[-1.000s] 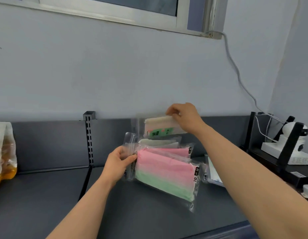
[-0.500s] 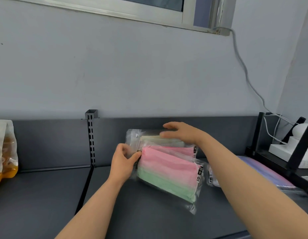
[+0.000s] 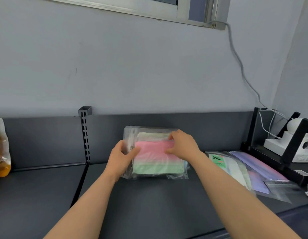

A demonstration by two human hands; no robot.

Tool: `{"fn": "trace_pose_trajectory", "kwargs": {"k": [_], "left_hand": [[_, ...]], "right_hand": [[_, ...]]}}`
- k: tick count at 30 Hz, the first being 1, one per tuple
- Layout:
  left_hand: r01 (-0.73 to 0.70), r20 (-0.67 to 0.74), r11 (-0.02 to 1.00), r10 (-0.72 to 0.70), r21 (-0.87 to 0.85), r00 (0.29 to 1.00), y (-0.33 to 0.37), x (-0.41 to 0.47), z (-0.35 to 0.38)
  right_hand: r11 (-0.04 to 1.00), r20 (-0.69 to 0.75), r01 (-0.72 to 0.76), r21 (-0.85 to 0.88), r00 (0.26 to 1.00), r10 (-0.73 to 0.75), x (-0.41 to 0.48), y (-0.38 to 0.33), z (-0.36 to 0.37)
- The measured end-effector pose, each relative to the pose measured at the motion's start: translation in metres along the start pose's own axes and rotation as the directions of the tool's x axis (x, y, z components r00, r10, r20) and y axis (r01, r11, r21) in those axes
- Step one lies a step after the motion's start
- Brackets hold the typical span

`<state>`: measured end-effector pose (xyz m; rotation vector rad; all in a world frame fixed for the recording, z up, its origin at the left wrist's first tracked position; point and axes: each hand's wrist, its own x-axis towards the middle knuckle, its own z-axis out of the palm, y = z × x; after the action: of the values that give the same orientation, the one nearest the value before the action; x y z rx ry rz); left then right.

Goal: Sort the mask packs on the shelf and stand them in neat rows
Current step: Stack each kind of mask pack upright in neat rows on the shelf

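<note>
Hands are working mid-shelf: the left hand (image 3: 121,158) is gripping the left edge of the standing mask packs (image 3: 155,157), thumb in front, fingers behind. The right hand (image 3: 182,146) is curling over their upper right corner, thumb pressing the pink-and-green front pack. The bundle is standing on the shelf (image 3: 149,204), close against the back panel (image 3: 210,128). Open shelf is stretching in front and leftward, past the slotted upright (image 3: 85,135) to a bag of orange contents (image 3: 1,152) at the far edge. Rightward, room is tightening: loose packs (image 3: 236,168) are lying flat, running up to a black stand (image 3: 287,161). Half a second ago the front pack was slanting and the right hand lay flat on top; now the bundle is sitting square.
</note>
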<state>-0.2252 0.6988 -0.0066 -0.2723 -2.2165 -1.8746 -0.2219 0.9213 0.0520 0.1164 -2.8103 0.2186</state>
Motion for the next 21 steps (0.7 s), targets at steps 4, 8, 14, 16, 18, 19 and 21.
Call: {"fn": "trace_pose_trajectory", "kwargs": {"k": [4, 8, 14, 16, 18, 19, 21], "left_hand": [[0.009, -0.040, 1.000, -0.009, -0.013, 0.999, -0.006, -0.004, 0.009], [-0.018, -0.146, 1.000, 0.018, 0.000, 0.989, -0.014, -0.003, 0.014], [-0.025, -0.195, 1.000, 0.025, 0.002, 0.980, -0.021, 0.000, 0.026], [-0.035, -0.204, 0.999, 0.034, -0.001, 0.978, -0.021, -0.001, 0.028], [-0.040, -0.207, 0.999, 0.037, -0.007, 0.978, -0.023, -0.002, 0.030], [-0.043, -0.208, 0.999, 0.040, -0.006, 0.977, -0.023, -0.002, 0.030], [-0.046, -0.209, 0.999, 0.043, -0.006, 0.977, -0.024, -0.003, 0.031]], "right_hand": [[0.989, -0.030, 0.038, 0.141, 0.999, -0.034, -0.005, 0.000, 0.011], [0.972, -0.115, -0.001, 0.237, 0.993, 0.029, -0.015, 0.016, 0.009], [0.893, 0.044, -0.450, 0.000, 0.892, 0.450, -0.048, 0.083, 0.008], [0.812, 0.125, -0.580, -0.064, 0.803, 0.583, -0.060, 0.103, 0.014], [0.739, 0.184, -0.668, -0.082, 0.719, 0.670, -0.069, 0.116, 0.023], [0.723, 0.194, -0.687, -0.073, 0.701, 0.686, -0.072, 0.121, 0.028], [0.738, 0.180, -0.675, -0.025, 0.723, 0.667, -0.075, 0.122, 0.031]]}}
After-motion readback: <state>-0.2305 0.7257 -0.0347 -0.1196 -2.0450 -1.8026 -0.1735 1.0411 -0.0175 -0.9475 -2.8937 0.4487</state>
